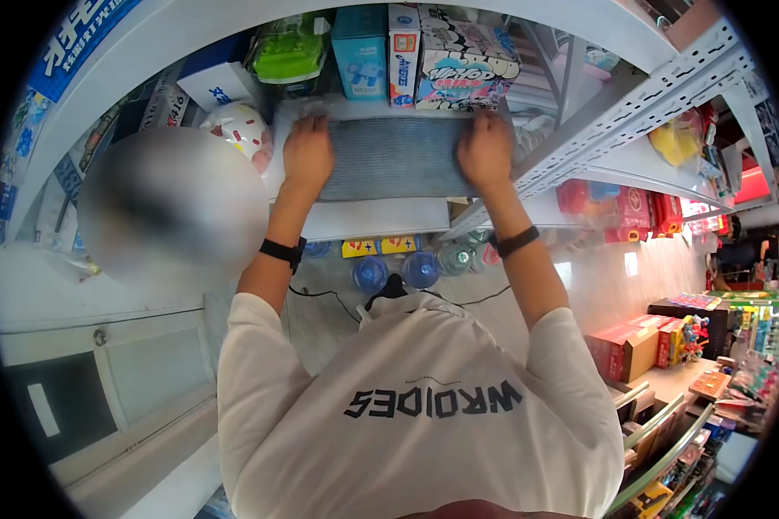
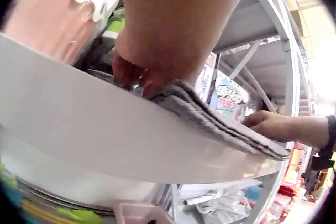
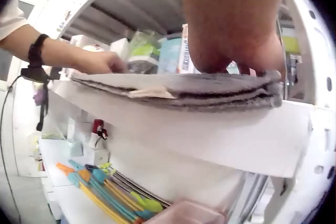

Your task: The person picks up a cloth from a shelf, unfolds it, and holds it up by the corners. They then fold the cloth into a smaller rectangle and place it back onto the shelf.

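A folded grey ribbed cloth point(image 1: 395, 156) lies in layers on the white shelf point(image 1: 381, 218), its folded edge along the shelf front. My left hand point(image 1: 309, 154) grips it at the far left corner, fingers curled. At the opposite end, my right hand point(image 1: 486, 151) pinches the far right corner, knuckles up. In the left wrist view, the thumb and fingers of the left hand point(image 2: 152, 71) meet beside the cloth's end. A pale tag-like strip point(image 3: 152, 92) sticks out between the layers in the right wrist view.
Behind the cloth stand a green package point(image 1: 290, 56), a blue box point(image 1: 360, 52) and a graffiti-print box point(image 1: 467, 65). A blurred pale round object point(image 1: 173, 208) covers the left side. A perforated metal post point(image 1: 614, 121) rises at right. Blue-capped bottles point(image 1: 370, 273) stand below.
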Demonstrator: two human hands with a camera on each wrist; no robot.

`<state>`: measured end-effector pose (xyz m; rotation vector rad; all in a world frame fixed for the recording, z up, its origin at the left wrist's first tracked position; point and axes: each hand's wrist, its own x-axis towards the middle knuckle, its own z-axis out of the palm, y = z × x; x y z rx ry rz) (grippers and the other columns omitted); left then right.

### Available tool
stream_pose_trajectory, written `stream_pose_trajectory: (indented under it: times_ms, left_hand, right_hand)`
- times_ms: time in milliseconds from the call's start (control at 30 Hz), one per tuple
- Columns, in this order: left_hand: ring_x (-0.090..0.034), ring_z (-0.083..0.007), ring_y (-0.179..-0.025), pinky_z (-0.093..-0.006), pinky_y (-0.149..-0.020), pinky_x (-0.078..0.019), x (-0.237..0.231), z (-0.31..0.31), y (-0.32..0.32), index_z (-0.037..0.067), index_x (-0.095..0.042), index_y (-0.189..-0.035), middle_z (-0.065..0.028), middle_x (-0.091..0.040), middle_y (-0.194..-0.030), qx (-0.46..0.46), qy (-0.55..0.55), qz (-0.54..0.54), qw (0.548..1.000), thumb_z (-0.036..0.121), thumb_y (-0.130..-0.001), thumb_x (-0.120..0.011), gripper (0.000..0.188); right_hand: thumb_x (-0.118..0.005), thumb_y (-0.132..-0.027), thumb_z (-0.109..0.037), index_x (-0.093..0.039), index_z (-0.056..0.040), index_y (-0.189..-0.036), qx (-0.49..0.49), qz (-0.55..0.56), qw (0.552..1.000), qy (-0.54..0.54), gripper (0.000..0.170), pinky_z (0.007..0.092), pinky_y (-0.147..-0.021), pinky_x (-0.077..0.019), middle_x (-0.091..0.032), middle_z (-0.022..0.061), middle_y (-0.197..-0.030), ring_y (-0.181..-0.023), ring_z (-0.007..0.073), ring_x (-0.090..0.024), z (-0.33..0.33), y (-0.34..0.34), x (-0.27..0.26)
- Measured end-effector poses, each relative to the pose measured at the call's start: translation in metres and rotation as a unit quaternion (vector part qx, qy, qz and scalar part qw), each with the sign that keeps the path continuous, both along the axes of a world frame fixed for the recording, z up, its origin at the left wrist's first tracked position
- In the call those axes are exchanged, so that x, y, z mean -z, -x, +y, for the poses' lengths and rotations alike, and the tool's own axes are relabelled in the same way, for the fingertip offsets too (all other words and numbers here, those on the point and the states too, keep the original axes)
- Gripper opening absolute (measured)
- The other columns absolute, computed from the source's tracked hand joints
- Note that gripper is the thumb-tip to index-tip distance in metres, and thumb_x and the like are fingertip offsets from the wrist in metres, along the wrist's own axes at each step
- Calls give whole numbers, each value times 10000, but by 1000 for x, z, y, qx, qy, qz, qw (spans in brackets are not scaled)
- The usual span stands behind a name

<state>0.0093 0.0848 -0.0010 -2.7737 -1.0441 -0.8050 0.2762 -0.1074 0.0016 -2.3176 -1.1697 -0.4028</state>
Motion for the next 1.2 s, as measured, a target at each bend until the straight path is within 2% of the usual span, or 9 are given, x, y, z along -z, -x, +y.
stream_pose_trajectory:
  times_ms: [67,100,133,200,300,733,1000,1133,1200]
  left_hand:
    - [-556,-362,-1227,-461,-978,-490,-3,-14,-11,84,-616,-1253,-165,-594,-1327,45,1,31,998,228,-924,-599,359]
    - [-498,-371,-1314,-477,-1048,-447,-3,-21,-18,87,-599,-1305,-180,-550,-1408,90,-1,61,994,290,-947,-587,412]
    - [-498,-371,-1314,-477,-1048,-447,-1,-30,-23,87,-599,-1305,-180,-550,-1408,91,0,61,994,290,-947,-587,412]
    - [-392,-385,-1423,-540,-1151,-319,2,-43,-32,117,-525,-1436,-197,-439,-1531,89,32,88,992,453,-982,-522,565]
    - [-273,-371,-1499,-568,-1195,-217,8,-41,-29,145,-451,-1515,-195,-355,-1592,83,92,117,985,564,-989,-453,673]
    - [-243,-381,-1510,-541,-1216,-188,4,-40,-27,144,-380,-1555,-170,-302,-1625,69,112,167,977,619,-983,-440,746]
    - [-241,-368,-1514,-547,-1212,-196,2,-37,-31,153,-409,-1541,-174,-305,-1623,67,113,146,980,604,-976,-451,724]
    - [-286,-395,-1489,-572,-1192,-230,6,-38,-30,147,-405,-1542,-181,-327,-1611,88,90,112,986,582,-976,-478,718]
    - [-272,-385,-1498,-574,-1191,-231,1,-45,-30,169,-408,-1543,-175,-318,-1616,88,77,155,981,583,-983,-466,699]
  right_hand:
    - [-570,-931,-289,-579,-75,-1332,-147,-26,989,-13,456,556,-1079,-396,-559,199,-1375,-1285,430,-502,-2,18,-4]
    - [-570,-931,-289,-579,-75,-1332,-146,-26,989,-12,456,556,-1079,-396,-559,199,-1375,-1285,430,-502,3,25,-5]
    - [-533,-953,-387,-539,-80,-1392,-138,-34,989,40,535,563,-1123,-332,-508,211,-1435,-1349,430,-441,6,32,-5]
    - [-414,-982,-606,-463,-116,-1493,-117,3,981,153,710,579,-1195,-197,-372,222,-1568,-1486,411,-273,10,28,0]
    - [-394,-987,-612,-443,-136,-1513,-130,-25,984,123,710,574,-1197,-196,-366,221,-1573,-1481,413,-283,5,22,14]
    - [-366,-968,-665,-412,-147,-1536,-137,9,978,156,770,530,-1221,-166,-306,213,-1611,-1503,404,-242,4,19,10]
    - [-451,-955,-612,-469,-117,-1490,-144,-4,984,108,730,575,-1178,-220,-428,244,-1501,-1449,424,-324,7,15,7]
    - [-457,-954,-608,-478,-119,-1486,-149,6,986,70,723,575,-1186,-208,-416,244,-1519,-1456,428,-315,1,14,5]
    - [-443,-957,-615,-481,-129,-1488,-152,6,983,104,721,560,-1199,-195,-398,241,-1541,-1473,417,-296,-4,20,-1]
